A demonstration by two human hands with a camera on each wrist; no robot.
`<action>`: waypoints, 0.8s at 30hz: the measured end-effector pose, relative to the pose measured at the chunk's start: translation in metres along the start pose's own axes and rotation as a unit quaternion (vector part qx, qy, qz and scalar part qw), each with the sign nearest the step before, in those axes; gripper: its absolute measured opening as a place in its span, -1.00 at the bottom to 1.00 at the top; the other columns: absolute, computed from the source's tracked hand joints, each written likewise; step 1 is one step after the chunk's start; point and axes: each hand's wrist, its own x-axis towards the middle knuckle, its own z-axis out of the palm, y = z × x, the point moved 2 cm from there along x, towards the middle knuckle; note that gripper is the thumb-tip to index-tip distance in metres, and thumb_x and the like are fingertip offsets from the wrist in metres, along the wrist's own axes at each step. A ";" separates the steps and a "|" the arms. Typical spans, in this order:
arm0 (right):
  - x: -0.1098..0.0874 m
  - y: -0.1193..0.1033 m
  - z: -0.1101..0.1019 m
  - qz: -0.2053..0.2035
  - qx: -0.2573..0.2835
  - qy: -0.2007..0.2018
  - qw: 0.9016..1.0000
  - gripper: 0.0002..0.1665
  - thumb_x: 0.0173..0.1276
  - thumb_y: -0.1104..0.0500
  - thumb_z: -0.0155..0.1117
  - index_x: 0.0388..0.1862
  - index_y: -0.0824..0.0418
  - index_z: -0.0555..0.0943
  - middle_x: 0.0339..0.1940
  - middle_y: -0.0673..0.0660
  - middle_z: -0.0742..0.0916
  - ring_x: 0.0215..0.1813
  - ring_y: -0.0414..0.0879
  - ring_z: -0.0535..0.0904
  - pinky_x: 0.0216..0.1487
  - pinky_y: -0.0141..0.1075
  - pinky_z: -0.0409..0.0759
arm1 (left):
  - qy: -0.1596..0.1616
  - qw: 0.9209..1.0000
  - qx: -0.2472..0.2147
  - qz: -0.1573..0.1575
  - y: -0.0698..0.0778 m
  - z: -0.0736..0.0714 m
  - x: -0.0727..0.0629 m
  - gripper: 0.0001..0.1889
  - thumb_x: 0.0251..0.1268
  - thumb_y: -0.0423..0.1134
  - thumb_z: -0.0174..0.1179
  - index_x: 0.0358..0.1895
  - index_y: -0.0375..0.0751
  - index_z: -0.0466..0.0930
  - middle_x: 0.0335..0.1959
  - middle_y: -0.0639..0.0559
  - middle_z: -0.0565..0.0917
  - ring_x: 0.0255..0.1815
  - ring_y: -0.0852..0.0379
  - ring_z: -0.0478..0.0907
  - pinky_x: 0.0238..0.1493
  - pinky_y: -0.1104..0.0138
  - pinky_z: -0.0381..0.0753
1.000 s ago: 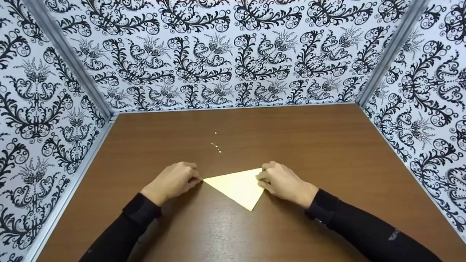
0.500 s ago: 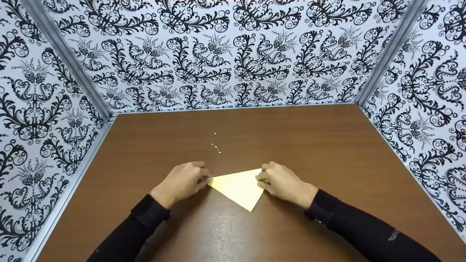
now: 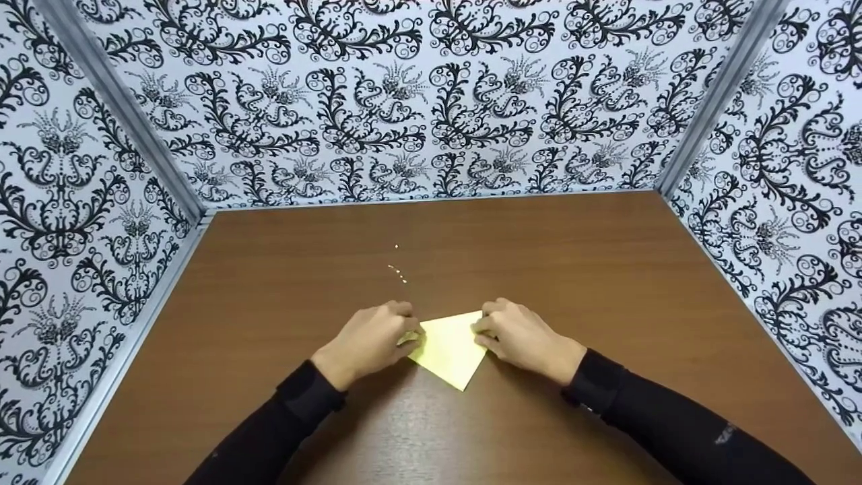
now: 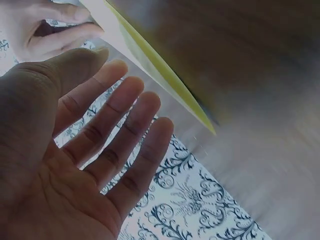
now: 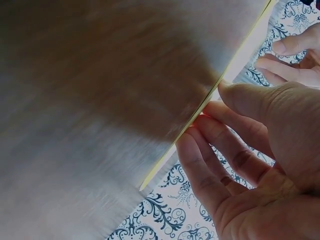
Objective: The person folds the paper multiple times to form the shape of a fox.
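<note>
A folded sheet of yellow paper [image 3: 450, 350] lies on the brown table, with a pointed corner toward me. My left hand [image 3: 377, 340] is over its left end and hides that corner. In the left wrist view the left fingers [image 4: 132, 120] are spread and nearly straight, beside the paper [image 4: 160, 70], whose layers gape slightly along the edge. At the paper's right corner my right hand [image 3: 522, 337] holds it down with bent fingers. From the right wrist view, the right thumb [image 5: 245, 97] and fingertips meet at the paper's thin edge [image 5: 175, 145].
Several tiny pale scraps [image 3: 399, 271] lie on the table [image 3: 572, 256] beyond the paper. Patterned black-and-white walls [image 3: 431, 101] with grey corner posts [image 3: 114, 101] enclose the table at the back and both sides.
My left hand has slid rightward from the paper's left tip onto the sheet, covering more of it. The right hand and the paper have stayed put.
</note>
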 end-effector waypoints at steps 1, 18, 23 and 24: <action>0.001 0.000 0.000 0.002 -0.002 -0.001 1.000 -0.90 0.54 0.30 0.65 -0.04 0.18 0.96 -0.19 0.15 0.82 -0.20 0.01 0.66 -0.24 -0.31 0.73 | -0.003 1.000 -0.001 -0.002 0.002 0.001 0.002 -0.95 0.55 -0.18 0.61 -0.06 0.03 0.97 -0.14 0.06 0.78 -0.14 0.07 0.74 -0.18 0.26 0.84; 0.003 -0.001 -0.001 0.015 -0.012 -0.019 1.000 -0.90 0.56 0.24 0.66 -0.01 0.20 0.96 -0.19 0.14 0.81 -0.21 -0.01 0.65 -0.23 -0.31 0.69 | -0.057 0.997 -0.006 -0.043 0.019 0.011 0.021 -0.77 0.46 -0.03 0.69 0.04 0.04 0.96 0.00 0.00 0.83 0.00 -0.02 0.78 -0.10 0.13 0.90; 0.002 -0.001 -0.002 0.013 -0.017 -0.017 1.000 -0.86 0.53 0.25 0.68 0.01 0.22 0.97 -0.17 0.15 0.84 -0.19 0.02 0.72 -0.22 -0.34 0.75 | -0.073 0.996 -0.025 -0.048 0.018 0.013 0.022 -0.73 0.43 -0.08 0.69 0.09 -0.01 0.96 0.05 0.00 0.84 0.05 -0.03 0.81 0.04 0.21 0.92; 0.002 -0.001 -0.002 0.012 -0.018 -0.017 1.000 -0.85 0.52 0.25 0.69 0.01 0.22 0.97 -0.18 0.15 0.84 -0.20 0.02 0.73 -0.23 -0.35 0.75 | -0.075 0.996 -0.028 -0.048 0.018 0.014 0.022 -0.73 0.43 -0.09 0.70 0.10 -0.02 0.96 0.06 0.00 0.84 0.06 -0.02 0.81 0.06 0.23 0.91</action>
